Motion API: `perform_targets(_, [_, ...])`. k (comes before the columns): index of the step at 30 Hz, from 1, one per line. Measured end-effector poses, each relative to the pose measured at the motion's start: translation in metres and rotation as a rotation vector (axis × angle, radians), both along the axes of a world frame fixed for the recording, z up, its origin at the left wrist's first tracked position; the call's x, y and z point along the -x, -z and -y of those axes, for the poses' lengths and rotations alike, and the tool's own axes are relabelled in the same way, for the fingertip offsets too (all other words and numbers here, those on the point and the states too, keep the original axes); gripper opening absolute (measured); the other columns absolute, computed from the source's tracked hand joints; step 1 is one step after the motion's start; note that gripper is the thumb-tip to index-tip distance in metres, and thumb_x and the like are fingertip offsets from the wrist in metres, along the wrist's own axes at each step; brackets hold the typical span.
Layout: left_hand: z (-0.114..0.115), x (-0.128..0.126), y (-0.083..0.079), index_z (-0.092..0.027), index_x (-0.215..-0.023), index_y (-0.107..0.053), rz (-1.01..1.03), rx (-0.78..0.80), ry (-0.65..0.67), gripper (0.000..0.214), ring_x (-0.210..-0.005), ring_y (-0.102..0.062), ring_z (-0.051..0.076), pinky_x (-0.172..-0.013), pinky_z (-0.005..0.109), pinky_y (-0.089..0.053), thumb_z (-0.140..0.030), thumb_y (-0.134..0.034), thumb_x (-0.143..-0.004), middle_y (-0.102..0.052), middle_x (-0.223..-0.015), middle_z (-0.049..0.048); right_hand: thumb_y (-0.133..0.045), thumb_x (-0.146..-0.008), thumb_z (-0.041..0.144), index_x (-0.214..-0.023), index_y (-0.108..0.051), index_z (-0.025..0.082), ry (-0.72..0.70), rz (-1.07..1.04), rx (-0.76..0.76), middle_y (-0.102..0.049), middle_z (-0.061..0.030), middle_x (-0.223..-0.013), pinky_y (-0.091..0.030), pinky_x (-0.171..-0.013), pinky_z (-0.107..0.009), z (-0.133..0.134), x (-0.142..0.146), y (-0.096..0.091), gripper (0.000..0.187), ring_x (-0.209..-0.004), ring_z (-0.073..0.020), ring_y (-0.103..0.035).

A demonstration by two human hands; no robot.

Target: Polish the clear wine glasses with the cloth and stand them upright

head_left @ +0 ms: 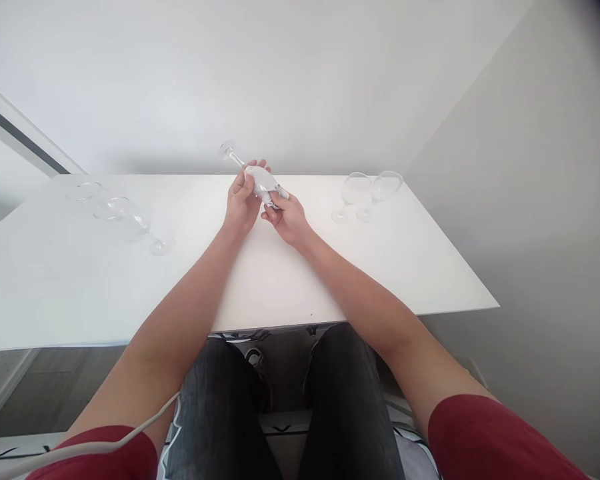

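Observation:
A clear wine glass (236, 157) is tilted in front of me, its foot pointing up and left towards the wall and its mouth towards my right hand. Fingers of my left hand (242, 200) are wrapped round its bowl. My right hand (289, 217) is closed on a white cloth (282, 192) at the mouth of the glass. White material shows through the bowl, apparently part of the same cloth. The exact grip of the right fingertips is partly hidden.
Two wine glasses (357, 189) stand upright on the right of the white table (275, 287). More clear glasses (111, 208) are on the left; one foot (160, 246) lies towards me. A wall (300, 80) runs behind the table. A white cable (130, 437) crosses my left arm.

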State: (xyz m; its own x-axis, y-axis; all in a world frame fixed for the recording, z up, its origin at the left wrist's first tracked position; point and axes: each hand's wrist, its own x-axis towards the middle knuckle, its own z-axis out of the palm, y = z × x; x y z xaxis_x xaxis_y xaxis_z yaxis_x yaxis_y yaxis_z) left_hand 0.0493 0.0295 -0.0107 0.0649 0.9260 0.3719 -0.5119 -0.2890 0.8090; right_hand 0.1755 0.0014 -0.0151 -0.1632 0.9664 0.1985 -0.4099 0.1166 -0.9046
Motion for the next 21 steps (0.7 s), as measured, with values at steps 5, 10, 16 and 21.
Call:
perform_targets(5, [-0.004, -0.001, 0.007, -0.032, -0.13, -0.069, -0.097, 0.022, -0.031, 0.05, -0.142, -0.056, 0.032, -0.115, 0.048, -0.047, -0.056, -0.077, -0.087, -0.068, -0.14, 0.0086, -0.063, -0.092, 0.023, -0.114, -0.07, 0.029, 0.185, 0.139, -0.132, -0.07, 0.0011, -0.094, -0.059, -0.065, -0.026, -0.003, -0.008, -0.001, 0.024, -0.062, -0.0109, -0.055])
perform_targets(10, [-0.003, -0.003, 0.011, -0.026, -0.12, -0.072, -0.115, 0.018, -0.028, 0.048, -0.129, -0.066, 0.028, -0.112, 0.045, -0.051, -0.059, -0.075, -0.086, -0.074, -0.127, 0.0105, -0.062, -0.093, 0.026, -0.123, -0.069, 0.03, 0.227, 0.286, -0.191, -0.07, -0.0013, -0.102, -0.06, -0.066, -0.026, -0.01, -0.013, 0.006, 0.031, -0.073, -0.0136, -0.06])
perform_targets(16, [-0.01, 0.0, 0.013, -0.029, -0.13, -0.066, -0.122, -0.036, -0.065, 0.063, -0.128, -0.066, 0.029, -0.11, 0.045, -0.052, -0.05, -0.088, -0.075, -0.074, -0.123, 0.0099, -0.068, -0.093, 0.032, -0.1, -0.064, 0.025, 0.004, -0.084, 0.071, -0.057, 0.005, -0.075, -0.058, -0.061, -0.026, -0.012, -0.015, 0.003, 0.01, -0.048, -0.006, -0.041])
perform_targets(21, [-0.002, -0.004, 0.008, -0.029, -0.124, -0.067, -0.127, -0.002, -0.045, 0.053, -0.125, -0.068, 0.029, -0.102, 0.045, -0.057, -0.056, -0.082, -0.081, -0.074, -0.123, 0.0102, -0.068, -0.084, 0.021, -0.103, -0.07, 0.027, 0.083, 0.008, 0.007, -0.061, 0.0051, -0.079, -0.056, -0.062, -0.026, -0.013, -0.018, -0.001, 0.02, -0.055, -0.0082, -0.052])
